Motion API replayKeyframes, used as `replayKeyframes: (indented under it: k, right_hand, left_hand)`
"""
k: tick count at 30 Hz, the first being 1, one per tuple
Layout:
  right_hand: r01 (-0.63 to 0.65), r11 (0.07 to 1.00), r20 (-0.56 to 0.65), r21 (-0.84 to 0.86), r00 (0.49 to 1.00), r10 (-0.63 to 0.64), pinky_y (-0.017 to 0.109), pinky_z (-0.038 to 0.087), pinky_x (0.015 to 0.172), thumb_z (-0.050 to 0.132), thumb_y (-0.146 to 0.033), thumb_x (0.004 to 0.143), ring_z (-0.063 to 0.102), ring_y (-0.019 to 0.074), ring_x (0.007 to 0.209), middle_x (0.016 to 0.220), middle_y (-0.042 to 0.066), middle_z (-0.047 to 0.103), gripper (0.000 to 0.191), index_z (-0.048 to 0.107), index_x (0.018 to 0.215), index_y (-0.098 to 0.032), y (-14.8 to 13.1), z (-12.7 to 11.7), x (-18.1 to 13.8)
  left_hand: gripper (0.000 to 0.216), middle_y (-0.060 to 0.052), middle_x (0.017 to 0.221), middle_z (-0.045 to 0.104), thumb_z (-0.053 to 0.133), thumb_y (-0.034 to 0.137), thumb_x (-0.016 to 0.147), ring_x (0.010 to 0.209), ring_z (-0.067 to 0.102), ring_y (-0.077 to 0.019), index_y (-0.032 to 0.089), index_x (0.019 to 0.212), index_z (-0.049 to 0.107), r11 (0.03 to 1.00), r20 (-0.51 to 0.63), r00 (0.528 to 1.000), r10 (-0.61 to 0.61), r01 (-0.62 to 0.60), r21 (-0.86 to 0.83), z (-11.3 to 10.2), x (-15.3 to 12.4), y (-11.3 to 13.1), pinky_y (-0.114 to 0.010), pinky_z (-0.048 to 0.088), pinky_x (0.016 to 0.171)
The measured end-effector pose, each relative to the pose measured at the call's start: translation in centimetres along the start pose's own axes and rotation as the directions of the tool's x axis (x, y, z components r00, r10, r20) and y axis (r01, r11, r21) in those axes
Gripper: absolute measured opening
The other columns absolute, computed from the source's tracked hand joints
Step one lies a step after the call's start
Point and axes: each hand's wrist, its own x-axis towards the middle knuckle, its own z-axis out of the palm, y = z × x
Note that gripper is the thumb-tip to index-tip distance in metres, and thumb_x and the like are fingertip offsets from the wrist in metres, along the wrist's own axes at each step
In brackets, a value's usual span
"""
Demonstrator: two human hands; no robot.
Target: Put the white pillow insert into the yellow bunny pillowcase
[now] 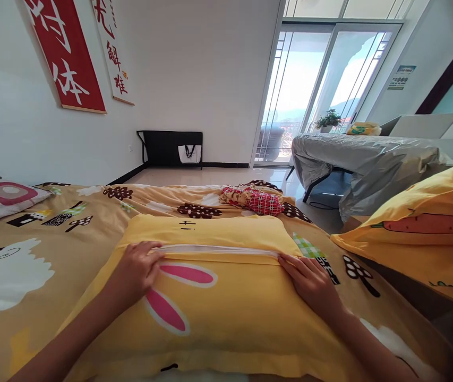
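A yellow pillow [226, 302] with pink rabbit ears printed on it lies on the bed in front of me. A white strip of its inner pillow shows along the open seam of the yellow case. My left hand [136, 270] rests on the left end of that seam, fingers curled onto the cloth edge. At the right end my right hand [309, 281] lies on the case, fingers flat and pointing to the seam.
The bed has a tan cartoon-print sheet [51, 244]. A red checked bundle [256, 200] lies at its far edge. A second yellow pillow with a carrot print [425, 228] is at the right. A grey-covered table [365, 154] stands beyond, by the glass doors.
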Motion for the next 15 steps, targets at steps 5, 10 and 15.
replayKeyframes:
  k: [5,10,15]
  right_hand:
    - [-0.066,0.998,-0.081,0.016,0.994,0.067,0.035,0.048,0.082,0.052,-0.006,0.087,0.06,0.0198,0.088,0.092,0.009,0.068,0.027,0.067,0.107,-0.017,-0.7,0.3,-0.3]
    - [-0.102,0.993,-0.12,0.067,0.987,0.109,0.036,0.048,0.083,0.052,-0.003,0.086,0.06,0.0184,0.083,0.087,0.007,0.068,0.029,0.066,0.107,-0.017,-0.9,0.7,-0.7]
    - [-0.095,0.992,-0.125,0.084,0.987,0.105,0.035,0.048,0.082,0.052,-0.004,0.086,0.061,0.0173,0.079,0.086,0.005,0.07,0.029,0.067,0.105,-0.019,-0.9,0.5,-0.6]
  left_hand:
    - [0.027,-0.007,0.099,0.067,0.043,0.012,0.086,0.091,0.062,-0.0188,0.018,0.092,0.068,0.923,0.211,0.924,0.318,-0.251,-0.292,1.9,8.5,12.8,-0.031,0.048,0.084]
    - [0.031,-0.009,0.097,0.066,0.04,0.02,0.091,0.092,0.062,-0.0222,0.02,0.102,0.069,0.856,0.259,0.829,0.496,-0.416,-0.308,6.6,14.3,19.4,-0.033,0.05,0.079]
    - [0.03,-0.009,0.095,0.067,0.042,0.021,0.089,0.087,0.065,-0.0219,0.019,0.096,0.072,0.902,0.361,0.853,0.378,-0.251,-0.352,8.8,15.7,20.7,-0.033,0.051,0.078]
